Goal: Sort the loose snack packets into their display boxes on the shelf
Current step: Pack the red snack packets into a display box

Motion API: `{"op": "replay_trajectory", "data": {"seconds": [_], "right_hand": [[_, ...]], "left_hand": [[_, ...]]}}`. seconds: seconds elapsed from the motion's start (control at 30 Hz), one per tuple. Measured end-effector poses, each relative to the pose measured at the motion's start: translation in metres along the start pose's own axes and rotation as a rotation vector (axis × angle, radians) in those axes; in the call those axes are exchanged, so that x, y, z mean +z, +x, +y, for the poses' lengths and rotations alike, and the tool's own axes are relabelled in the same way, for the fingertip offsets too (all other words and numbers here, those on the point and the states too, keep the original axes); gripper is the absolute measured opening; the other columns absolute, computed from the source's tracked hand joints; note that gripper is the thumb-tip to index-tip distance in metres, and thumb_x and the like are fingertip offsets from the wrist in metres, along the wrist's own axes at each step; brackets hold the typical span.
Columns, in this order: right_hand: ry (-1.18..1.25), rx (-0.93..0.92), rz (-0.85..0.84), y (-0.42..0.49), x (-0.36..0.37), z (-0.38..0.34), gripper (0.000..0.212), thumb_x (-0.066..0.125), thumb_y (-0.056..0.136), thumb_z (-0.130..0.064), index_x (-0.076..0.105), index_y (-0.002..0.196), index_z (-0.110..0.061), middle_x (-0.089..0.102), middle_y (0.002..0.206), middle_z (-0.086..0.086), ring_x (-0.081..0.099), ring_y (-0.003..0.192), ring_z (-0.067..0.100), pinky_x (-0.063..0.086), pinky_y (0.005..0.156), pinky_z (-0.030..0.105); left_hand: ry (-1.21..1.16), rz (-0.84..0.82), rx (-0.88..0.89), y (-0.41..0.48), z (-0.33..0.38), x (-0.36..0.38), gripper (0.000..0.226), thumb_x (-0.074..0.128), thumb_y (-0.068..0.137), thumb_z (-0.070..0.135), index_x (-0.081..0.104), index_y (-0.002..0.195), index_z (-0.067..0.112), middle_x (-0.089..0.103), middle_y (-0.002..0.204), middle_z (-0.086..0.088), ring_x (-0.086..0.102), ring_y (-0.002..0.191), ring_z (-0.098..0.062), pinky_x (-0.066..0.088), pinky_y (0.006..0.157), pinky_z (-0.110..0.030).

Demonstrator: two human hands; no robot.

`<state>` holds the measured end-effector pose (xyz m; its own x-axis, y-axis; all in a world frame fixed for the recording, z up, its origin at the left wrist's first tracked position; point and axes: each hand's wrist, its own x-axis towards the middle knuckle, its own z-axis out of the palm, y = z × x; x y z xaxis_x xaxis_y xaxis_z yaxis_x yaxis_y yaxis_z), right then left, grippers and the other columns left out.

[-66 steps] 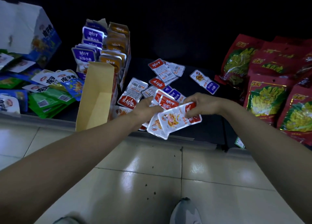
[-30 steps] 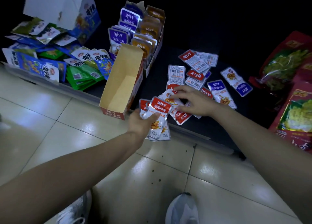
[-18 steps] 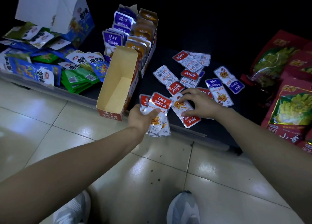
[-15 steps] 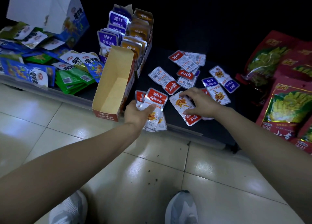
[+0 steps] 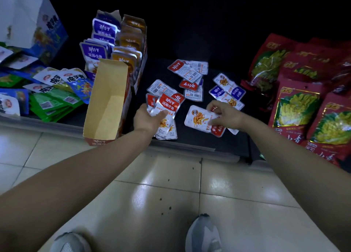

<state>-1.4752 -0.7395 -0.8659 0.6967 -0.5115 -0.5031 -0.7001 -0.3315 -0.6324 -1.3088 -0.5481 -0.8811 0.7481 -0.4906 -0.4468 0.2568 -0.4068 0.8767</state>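
Several red packets [image 5: 168,104] in left grip [image 5: 147,118], right grip [image 5: 226,115] pinching packet [image 5: 199,118] near shelf edge [image 5: 190,147]

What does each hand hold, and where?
Left hand grips the red-packet stack at its middle; right hand pinches a single packet by its right edge.

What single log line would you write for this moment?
left hand: grips stack of red packets | right hand: pinches one red packet | cardboard box: open, empty | shelf: more loose packets
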Motion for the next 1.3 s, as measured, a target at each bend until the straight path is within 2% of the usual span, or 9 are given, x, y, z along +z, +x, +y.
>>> {"op": "replay_trajectory", "data": {"seconds": [0.23, 0.33, 0.43, 0.53, 0.67, 0.8, 0.9, 1.07, 1.3], "right_hand": [[0.216, -0.009, -0.229, -0.018, -0.023, -0.024, 0.031, 0.063, 0.091, -0.004, 0.059, 0.117, -0.021, 0.067, 0.105, -0.011, 0.062, 0.096, -0.002, 0.048, 0.083, 0.016], [-0.078, -0.065, -0.235, -0.006, -0.008, -0.038, 0.027, 0.066, 0.090, -0.010, 0.058, 0.110, -0.025, 0.058, 0.122, -0.005, 0.054, 0.114, 0.008, 0.046, 0.097, 0.032], [-0.153, -0.089, -0.141, 0.004, -0.002, -0.051, 0.039, 0.071, 0.085, -0.009, 0.047, 0.112, -0.023, 0.055, 0.118, 0.006, 0.061, 0.093, 0.022, 0.053, 0.073, 0.033], [-0.193, -0.143, -0.085, 0.012, 0.000, -0.057, 0.049, 0.076, 0.080, -0.008, 0.045, 0.116, -0.023, 0.051, 0.116, 0.005, 0.059, 0.100, 0.027, 0.053, 0.076, 0.036], [-0.157, -0.248, -0.097, 0.021, 0.015, -0.059, 0.055, 0.082, 0.074, -0.012, 0.048, 0.115, -0.024, 0.053, 0.114, 0.002, 0.056, 0.101, 0.018, 0.053, 0.081, 0.032], [0.041, -0.345, 0.011, 0.029, 0.021, -0.057, 0.040, 0.067, 0.088, -0.008, 0.049, 0.122, -0.021, 0.054, 0.117, 0.000, 0.054, 0.094, 0.009, 0.049, 0.078, 0.021], [0.079, -0.335, 0.013, 0.041, 0.031, -0.054, 0.045, 0.041, 0.099, -0.002, 0.044, 0.139, -0.021, 0.049, 0.133, -0.001, 0.048, 0.121, 0.012, 0.043, 0.099, 0.026], [-0.541, -0.351, -0.003, 0.056, 0.040, -0.041, 0.060, 0.044, 0.094, -0.003, 0.033, 0.150, -0.021, 0.046, 0.140, 0.010, 0.037, 0.130, 0.027, 0.027, 0.109, 0.035], [-0.614, -0.376, 0.308, 0.055, 0.039, -0.040, 0.031, 0.064, 0.088, -0.042, 0.072, 0.093, -0.013, 0.059, 0.105, 0.005, 0.047, 0.110, 0.024, 0.042, 0.090, 0.037]], "left_hand": [[0.023, -0.166, -0.002, 0.010, 0.002, 0.007, 0.022, 0.070, 0.087, 0.012, 0.058, 0.105, 0.013, 0.069, 0.102, -0.008, 0.067, 0.085, -0.020, 0.057, 0.075, -0.031], [0.037, -0.332, -0.028, 0.005, 0.007, 0.008, 0.014, 0.061, 0.093, 0.009, 0.057, 0.104, 0.017, 0.066, 0.090, -0.001, 0.063, 0.072, -0.009, 0.051, 0.057, -0.017], [0.052, -0.383, -0.028, 0.005, 0.004, 0.008, 0.014, 0.054, 0.094, 0.006, 0.057, 0.094, 0.019, 0.065, 0.083, 0.001, 0.063, 0.063, -0.005, 0.049, 0.056, -0.017], [0.024, -0.362, -0.072, 0.006, 0.003, 0.006, 0.011, 0.052, 0.095, 0.011, 0.057, 0.089, 0.020, 0.063, 0.078, 0.002, 0.061, 0.059, -0.005, 0.046, 0.053, -0.017], [0.032, -0.437, -0.046, 0.004, 0.002, 0.004, 0.029, 0.073, 0.086, 0.028, 0.063, 0.108, 0.012, 0.073, 0.098, -0.003, 0.071, 0.084, -0.011, 0.056, 0.072, -0.024], [0.080, -0.286, -0.001, 0.003, -0.007, 0.006, 0.030, 0.078, 0.081, 0.012, 0.062, 0.105, 0.005, 0.071, 0.096, -0.006, 0.069, 0.086, -0.019, 0.056, 0.074, -0.030], [0.020, -0.110, -0.052, 0.003, -0.011, 0.001, 0.036, 0.076, 0.083, 0.016, 0.060, 0.112, 0.002, 0.069, 0.104, -0.010, 0.068, 0.091, -0.023, 0.055, 0.076, -0.033], [-0.072, 0.057, -0.108, 0.007, -0.012, -0.009, 0.036, 0.073, 0.085, 0.015, 0.060, 0.116, 0.003, 0.070, 0.110, -0.011, 0.069, 0.094, -0.026, 0.057, 0.084, -0.044], [-0.126, 0.162, -0.090, 0.008, -0.009, -0.007, 0.035, 0.072, 0.086, 0.016, 0.061, 0.117, 0.005, 0.069, 0.109, -0.009, 0.069, 0.092, -0.024, 0.054, 0.074, -0.034]]}}
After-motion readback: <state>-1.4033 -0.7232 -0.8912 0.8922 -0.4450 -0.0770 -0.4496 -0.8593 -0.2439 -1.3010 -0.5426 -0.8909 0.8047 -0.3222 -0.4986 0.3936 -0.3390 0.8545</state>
